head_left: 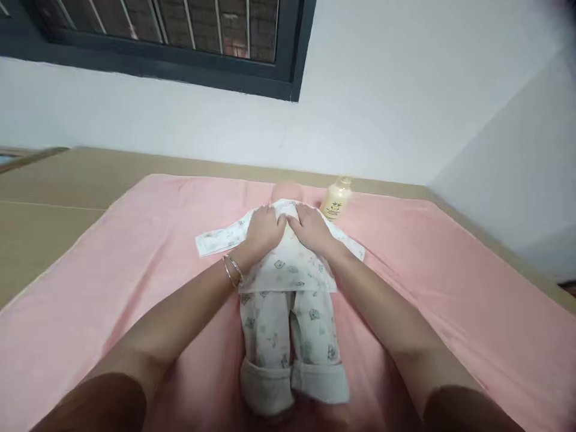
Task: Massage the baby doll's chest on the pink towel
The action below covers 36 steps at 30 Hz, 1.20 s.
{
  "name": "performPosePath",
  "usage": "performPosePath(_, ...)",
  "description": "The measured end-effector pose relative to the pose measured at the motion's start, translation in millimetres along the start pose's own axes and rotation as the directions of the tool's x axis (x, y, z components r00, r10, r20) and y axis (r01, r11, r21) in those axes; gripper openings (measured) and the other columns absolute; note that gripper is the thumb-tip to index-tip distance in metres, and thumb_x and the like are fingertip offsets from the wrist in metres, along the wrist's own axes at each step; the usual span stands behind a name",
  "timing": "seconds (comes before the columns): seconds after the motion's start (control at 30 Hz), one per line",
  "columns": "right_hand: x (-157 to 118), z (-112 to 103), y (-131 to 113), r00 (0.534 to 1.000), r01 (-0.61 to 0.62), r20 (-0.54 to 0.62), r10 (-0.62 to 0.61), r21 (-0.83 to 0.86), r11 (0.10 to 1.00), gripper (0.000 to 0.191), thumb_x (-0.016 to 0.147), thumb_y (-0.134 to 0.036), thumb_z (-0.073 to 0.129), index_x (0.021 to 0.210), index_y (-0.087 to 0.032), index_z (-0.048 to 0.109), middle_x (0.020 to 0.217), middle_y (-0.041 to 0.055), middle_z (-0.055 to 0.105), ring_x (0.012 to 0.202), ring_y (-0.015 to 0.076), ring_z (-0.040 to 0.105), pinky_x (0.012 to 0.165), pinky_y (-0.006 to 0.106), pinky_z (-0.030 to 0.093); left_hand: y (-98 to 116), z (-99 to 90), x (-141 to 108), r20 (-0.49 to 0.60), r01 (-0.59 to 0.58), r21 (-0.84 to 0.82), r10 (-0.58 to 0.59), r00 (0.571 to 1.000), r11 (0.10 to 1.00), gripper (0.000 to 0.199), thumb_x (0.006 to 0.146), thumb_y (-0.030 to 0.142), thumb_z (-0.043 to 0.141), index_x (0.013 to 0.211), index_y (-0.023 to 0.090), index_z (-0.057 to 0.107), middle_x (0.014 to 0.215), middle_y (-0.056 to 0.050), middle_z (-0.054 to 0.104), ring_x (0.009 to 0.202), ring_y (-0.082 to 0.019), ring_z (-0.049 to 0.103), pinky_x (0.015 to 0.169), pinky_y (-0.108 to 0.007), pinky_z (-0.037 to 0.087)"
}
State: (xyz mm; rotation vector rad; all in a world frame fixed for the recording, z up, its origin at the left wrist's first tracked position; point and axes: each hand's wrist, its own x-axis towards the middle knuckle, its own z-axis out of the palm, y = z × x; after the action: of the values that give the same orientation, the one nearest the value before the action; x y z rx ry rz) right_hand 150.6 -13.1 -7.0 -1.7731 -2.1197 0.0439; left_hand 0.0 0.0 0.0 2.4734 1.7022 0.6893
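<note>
Head view: the palms of the left hand and right hand are hidden; both lie open, palms down, on the white printed top of a doll, whose head shows only partly, toward the far edge of the pink blanket. The blanket's near edge is cut off. Forearms cover parts of the sleeves. A bottle is near the far edge, beside the right hand; the window is cropped.

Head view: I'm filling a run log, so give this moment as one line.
left hand: on printed top; right hand: on printed top; trousers: below hem; bottle: beyond right hand; pink blanket: underneath
</note>
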Motion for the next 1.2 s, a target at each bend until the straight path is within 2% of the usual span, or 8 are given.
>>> performPosePath(0.6, -1.3, -6.1, -3.4, 1.000, 0.003, -0.029, -0.003, -0.008, 1.000, 0.051, 0.103, -0.041, 0.033, 0.133, -0.005, 0.053, 0.142, 0.0201, 0.054, 0.133, 0.0314, 0.048, 0.114, 0.043, 0.032, -0.9, 0.5, 0.1, -0.019, -0.009, -0.020, 0.009, 1.000, 1.000, 0.040, 0.098, 0.030, 0.034, 0.110, 0.005, 0.064, 0.113, -0.019, 0.068, 0.110, -0.030, 0.060, 0.099, -0.041, 0.045)
performPosePath(1.2, -1.7, -4.5, -4.9, 0.999, -0.021, -0.029, 0.021, -0.005, 1.000, 0.056, 0.103, -0.042, 0.033, 0.140, -0.004, 0.048, 0.148, 0.0201, 0.049, 0.139, 0.0295, 0.043, 0.117, 0.041, 0.028, -0.2, -3.7, -1.1, -0.016, -0.004, -0.031, 0.003, 1.000, 1.000, 0.039, 0.099, 0.029, 0.035, 0.110, 0.005, 0.064, 0.113, -0.019, 0.067, 0.109, -0.030, 0.061, 0.099, -0.042, 0.046)
